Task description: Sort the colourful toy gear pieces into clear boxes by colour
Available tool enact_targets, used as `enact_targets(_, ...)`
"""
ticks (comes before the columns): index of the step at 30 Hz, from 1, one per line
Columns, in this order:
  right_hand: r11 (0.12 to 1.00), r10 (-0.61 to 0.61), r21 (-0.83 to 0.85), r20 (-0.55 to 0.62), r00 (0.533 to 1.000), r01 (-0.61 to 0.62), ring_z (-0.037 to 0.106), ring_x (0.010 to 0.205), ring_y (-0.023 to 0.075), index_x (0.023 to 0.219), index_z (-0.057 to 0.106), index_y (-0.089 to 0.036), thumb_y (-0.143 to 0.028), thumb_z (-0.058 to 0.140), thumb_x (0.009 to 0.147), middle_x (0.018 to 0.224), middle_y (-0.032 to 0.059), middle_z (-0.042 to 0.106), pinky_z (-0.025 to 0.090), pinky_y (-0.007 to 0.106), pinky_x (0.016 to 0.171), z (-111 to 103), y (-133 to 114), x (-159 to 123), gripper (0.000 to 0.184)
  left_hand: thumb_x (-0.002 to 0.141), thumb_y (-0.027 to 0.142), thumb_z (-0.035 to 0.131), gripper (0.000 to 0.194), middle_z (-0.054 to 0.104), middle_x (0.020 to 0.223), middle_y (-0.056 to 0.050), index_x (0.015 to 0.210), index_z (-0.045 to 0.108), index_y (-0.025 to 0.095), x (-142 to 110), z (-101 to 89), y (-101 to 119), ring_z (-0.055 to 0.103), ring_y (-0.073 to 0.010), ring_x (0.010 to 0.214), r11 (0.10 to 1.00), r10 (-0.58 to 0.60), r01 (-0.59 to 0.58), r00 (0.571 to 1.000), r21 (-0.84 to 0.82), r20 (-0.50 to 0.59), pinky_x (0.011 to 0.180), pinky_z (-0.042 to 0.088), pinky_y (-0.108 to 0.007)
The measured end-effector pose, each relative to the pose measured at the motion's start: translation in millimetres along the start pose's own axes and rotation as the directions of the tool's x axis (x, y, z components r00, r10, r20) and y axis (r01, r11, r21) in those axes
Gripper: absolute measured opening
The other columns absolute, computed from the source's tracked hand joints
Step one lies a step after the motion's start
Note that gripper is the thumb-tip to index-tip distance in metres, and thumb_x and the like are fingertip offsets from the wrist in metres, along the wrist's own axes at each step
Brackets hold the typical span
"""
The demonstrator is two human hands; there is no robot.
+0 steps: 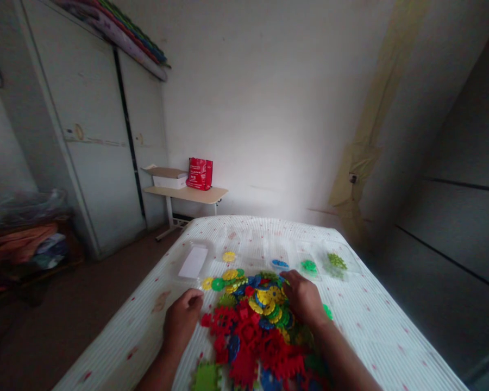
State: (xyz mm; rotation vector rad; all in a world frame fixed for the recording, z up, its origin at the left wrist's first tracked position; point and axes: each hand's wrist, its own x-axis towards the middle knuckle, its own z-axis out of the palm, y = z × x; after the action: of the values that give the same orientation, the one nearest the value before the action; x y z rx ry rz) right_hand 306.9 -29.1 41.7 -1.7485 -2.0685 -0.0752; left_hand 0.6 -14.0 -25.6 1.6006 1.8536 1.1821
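Note:
A heap of plastic building pieces [248,331] lies in front of me: notched discs in yellow, green and blue, and red toothed blocks nearer to me. My right hand [303,297] reaches over the heap's far right side, fingers bent down and pinched at a small blue disc [282,278], which they partly cover. To the left of the heap, my left hand [181,320] hovers with its fingers curled in; nothing shows in them. Near it lie a yellow disc [207,283] and a green disc [218,284].
Behind the heap stand clear trays: one with a white sheet [193,262], others with a yellow disc [229,257], blue discs [280,264], green discs [308,266] and light green pieces [336,262]. A striped cloth [146,320] covers the table. A red bag [199,174] stands on a side table [212,195].

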Motion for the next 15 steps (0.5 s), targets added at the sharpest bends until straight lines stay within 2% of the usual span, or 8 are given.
enact_targets(3,0.975,0.045,-0.22,0.134,0.99,-0.015,0.065,0.084,0.0177,0.113,0.056,-0.022,-0.015,0.042,0.082,0.104,0.009,0.066,0.047,0.024,0.069,4.8,-22.1,14.1,0.035,0.072,0.032,0.046,0.021,0.069,0.072,0.001,0.074,0.063,0.022,-0.4,-0.5,0.8,0.063,-0.0166,0.07,1.0,0.004,-0.004,1.0,0.009,0.006,0.066,0.044,-0.023)
enact_targets(5,0.953,0.092,-0.302,0.168,0.982,-0.038,0.066,0.08,0.0197,0.113,0.056,-0.019,-0.012,0.04,0.083,0.098,0.0112,0.067,0.048,0.026,0.065,10.6,-29.6,21.7,0.035,0.072,0.032,0.045,0.021,0.069,0.073,0.0,0.076,0.063,0.021,-0.4,-0.3,0.7,0.063,-0.0168,0.072,1.0,-0.013,0.013,1.0,0.002,0.011,0.067,0.044,-0.023)
enact_targets(10,0.941,0.107,-0.336,0.197,0.974,-0.035,0.068,0.075,0.0246,0.103,0.061,-0.016,-0.011,0.037,0.084,0.083,0.0142,0.069,0.049,0.031,0.061,24.9,-32.5,32.8,0.03,0.073,0.032,0.046,0.02,0.069,0.071,0.001,0.075,0.062,0.021,-0.8,0.2,1.9,0.063,-0.0159,0.07,1.0,-0.014,0.013,1.0,0.02,0.01,0.065,0.043,-0.022)
enact_targets(15,0.936,0.099,-0.35,0.18,0.979,-0.03,0.068,0.074,0.0234,0.1,0.06,-0.015,-0.009,0.036,0.085,0.081,0.0141,0.069,0.048,0.03,0.061,23.8,-32.4,34.2,0.029,0.073,0.031,0.046,0.02,0.068,0.068,0.002,0.075,0.063,0.021,-2.1,-1.5,7.4,0.063,-0.0161,0.068,0.999,-0.026,0.025,1.0,0.031,0.018,0.062,0.043,-0.021)
